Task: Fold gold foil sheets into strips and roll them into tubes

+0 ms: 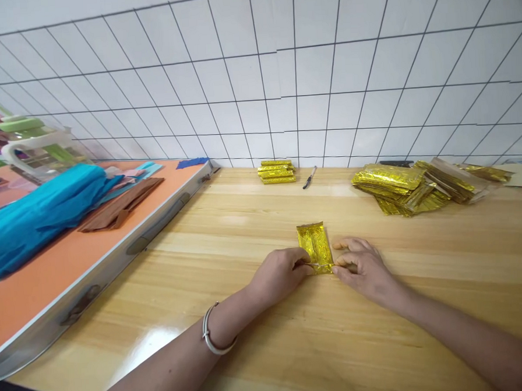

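Note:
A shiny gold foil packet [315, 242] lies flat on the wooden table, its near edge turned up into a narrow fold. My left hand [286, 273] pinches the left end of that fold between thumb and fingers. At the right end, the thumb and index finger of my right hand [364, 270] grip the same fold, with the other fingers curled loosely. A bracelet [213, 332] circles my left wrist. Farther back stand several gold foil rolls [276, 172] stacked together, and a pen [309, 178] lies beside them.
At the back right is a loose pile of flat gold foil packets [391, 183]. On the left, an orange-topped case [43, 294] with latches holds a blue cloth bundle [47, 206], brown strips [124, 205] and a green-lidded clear cup [44, 145]. A tiled wall [237, 80] closes off the back.

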A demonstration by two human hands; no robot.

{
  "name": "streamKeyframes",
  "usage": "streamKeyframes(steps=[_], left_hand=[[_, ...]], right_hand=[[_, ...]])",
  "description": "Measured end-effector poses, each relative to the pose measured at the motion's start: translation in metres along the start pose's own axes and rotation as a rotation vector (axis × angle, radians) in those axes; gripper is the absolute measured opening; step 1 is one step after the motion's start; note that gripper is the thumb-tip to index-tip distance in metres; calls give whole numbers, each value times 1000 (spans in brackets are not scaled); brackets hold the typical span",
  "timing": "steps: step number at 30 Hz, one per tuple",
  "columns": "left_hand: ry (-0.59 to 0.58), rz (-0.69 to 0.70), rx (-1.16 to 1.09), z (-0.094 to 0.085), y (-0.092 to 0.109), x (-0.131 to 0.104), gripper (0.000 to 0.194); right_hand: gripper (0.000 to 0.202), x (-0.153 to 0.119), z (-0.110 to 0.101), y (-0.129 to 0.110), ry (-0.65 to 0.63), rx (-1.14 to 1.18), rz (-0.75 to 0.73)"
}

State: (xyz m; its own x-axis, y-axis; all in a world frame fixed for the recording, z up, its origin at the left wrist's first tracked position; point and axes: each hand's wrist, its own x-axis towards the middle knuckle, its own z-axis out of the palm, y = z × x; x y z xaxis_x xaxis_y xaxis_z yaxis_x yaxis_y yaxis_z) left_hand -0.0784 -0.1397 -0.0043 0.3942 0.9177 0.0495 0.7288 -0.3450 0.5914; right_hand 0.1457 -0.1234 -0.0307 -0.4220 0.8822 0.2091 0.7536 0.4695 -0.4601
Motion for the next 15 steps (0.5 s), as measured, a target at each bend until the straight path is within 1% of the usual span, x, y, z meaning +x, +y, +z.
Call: streamKeyframes(steps=[8,15], left_hand=[[34,-63,86,8,2,-1,6],[-2,-99,56,2,1,-1,4]], right_hand=[[18,9,1,-3,-34,-30,43],[15,11,-2,-2,-48,-40,36]])
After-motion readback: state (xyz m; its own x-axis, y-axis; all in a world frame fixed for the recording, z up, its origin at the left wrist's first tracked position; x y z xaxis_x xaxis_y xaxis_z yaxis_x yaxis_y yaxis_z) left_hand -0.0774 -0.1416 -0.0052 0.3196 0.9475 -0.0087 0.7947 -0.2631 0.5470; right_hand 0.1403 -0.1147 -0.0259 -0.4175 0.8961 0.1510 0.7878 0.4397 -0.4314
